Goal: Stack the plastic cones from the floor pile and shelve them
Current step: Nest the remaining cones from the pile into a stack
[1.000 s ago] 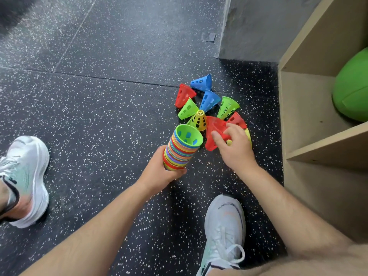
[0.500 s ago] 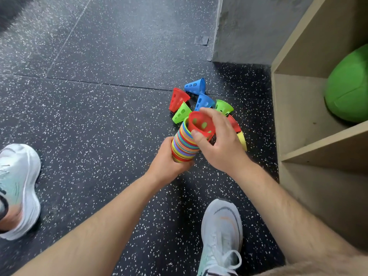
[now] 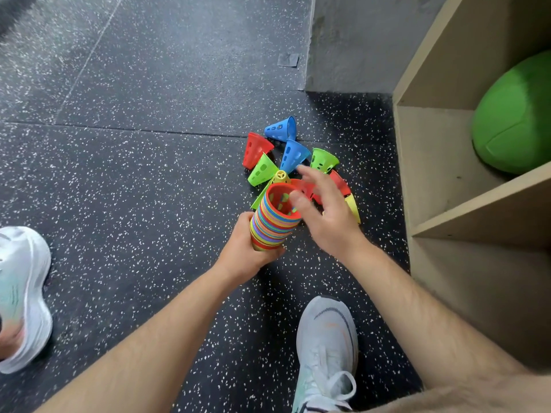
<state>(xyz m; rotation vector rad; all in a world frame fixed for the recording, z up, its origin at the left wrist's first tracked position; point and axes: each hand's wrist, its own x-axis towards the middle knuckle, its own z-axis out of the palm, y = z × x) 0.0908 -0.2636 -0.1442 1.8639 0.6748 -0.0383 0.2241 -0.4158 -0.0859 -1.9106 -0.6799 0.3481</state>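
The nested stack of multicoloured perforated plastic cones (image 3: pixel 272 226) is held tilted above the speckled black rubber floor (image 3: pixel 134 189). Its long axis runs from the narrow end up to the wide red-rimmed mouth, which faces up and away. The left hand (image 3: pixel 243 254) wraps its fingers round the narrow end. The right hand (image 3: pixel 326 217) hovers at the mouth, fingers spread, holding nothing. A loose pile of red, blue, green and yellow cones (image 3: pixel 293 156) lies just beyond.

Rainbow-striped cone stack (image 3: pixel 272 223), red top; black-speckled floor (image 3: pixel 134 180).

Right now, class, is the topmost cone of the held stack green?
No, the topmost cone of the stack in the left hand is red.
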